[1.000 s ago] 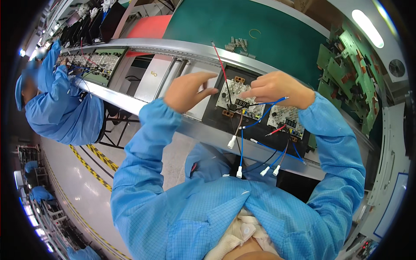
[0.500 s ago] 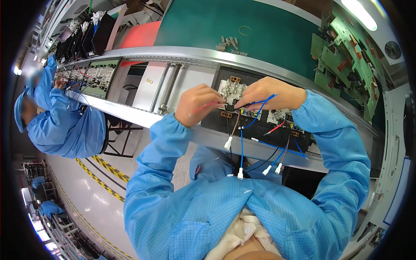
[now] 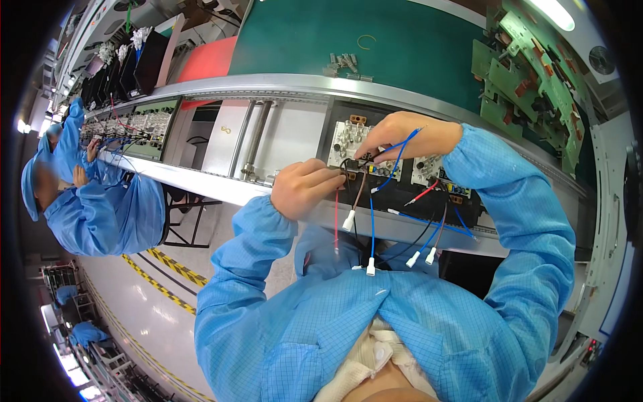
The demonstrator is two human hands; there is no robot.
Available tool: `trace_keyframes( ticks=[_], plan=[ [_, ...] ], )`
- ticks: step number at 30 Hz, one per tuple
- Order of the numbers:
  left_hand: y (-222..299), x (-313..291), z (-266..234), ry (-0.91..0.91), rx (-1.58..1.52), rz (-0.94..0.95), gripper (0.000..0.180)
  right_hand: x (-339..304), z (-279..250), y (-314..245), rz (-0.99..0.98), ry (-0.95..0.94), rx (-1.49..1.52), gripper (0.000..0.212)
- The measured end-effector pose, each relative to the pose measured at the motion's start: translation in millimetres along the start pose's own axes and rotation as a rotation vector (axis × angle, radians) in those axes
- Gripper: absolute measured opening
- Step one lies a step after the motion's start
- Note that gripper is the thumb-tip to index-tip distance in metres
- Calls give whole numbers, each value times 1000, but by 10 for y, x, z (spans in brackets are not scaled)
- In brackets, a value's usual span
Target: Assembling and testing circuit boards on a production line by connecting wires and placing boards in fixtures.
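Note:
My left hand [image 3: 308, 187] is closed at the near left edge of a white circuit board [image 3: 347, 137]. A red wire [image 3: 337, 221] hangs straight down from its fingertips. Beside those fingertips a black wire loops up at the board. Fingers bent, my right hand [image 3: 405, 137] pinches at the middle of the same board; its fingertips hide what they hold. A blue wire [image 3: 407, 139] with a bare end lies across its fingers. From the board a brown wire [image 3: 360, 194] and another blue wire [image 3: 373, 228] hang toward me, each tipped with a white connector.
A second circuit board [image 3: 422, 171] with several wires sits to the right on the black tray [image 3: 395, 204]. Small metal springs [image 3: 343, 63] lie on the green mat [image 3: 288, 40]. Green boards [image 3: 522, 80] stand at the right. A co-worker [image 3: 100, 194] sits at the left.
My left hand has moved down and slightly left. The red wire that stretched across its fingers now hangs below them. My right hand stays at the board, slightly shifted.

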State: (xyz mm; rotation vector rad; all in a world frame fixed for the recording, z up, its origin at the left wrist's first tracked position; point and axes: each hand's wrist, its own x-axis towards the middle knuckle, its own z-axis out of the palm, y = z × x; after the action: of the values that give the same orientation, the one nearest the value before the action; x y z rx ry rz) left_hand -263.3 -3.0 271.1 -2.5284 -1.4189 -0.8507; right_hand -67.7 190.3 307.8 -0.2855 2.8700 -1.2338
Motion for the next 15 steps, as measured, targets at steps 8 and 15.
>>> trace_keyframes(
  ticks=[8, 15],
  plan=[
    [-85, 4, -33, -244, 91, 207, 34, 50, 78, -69, 239, -22, 112, 28],
    [-304, 40, -81, -220, -6, 330, 25, -36, -28, -238, 278, 88, 205, 22]
  ],
)
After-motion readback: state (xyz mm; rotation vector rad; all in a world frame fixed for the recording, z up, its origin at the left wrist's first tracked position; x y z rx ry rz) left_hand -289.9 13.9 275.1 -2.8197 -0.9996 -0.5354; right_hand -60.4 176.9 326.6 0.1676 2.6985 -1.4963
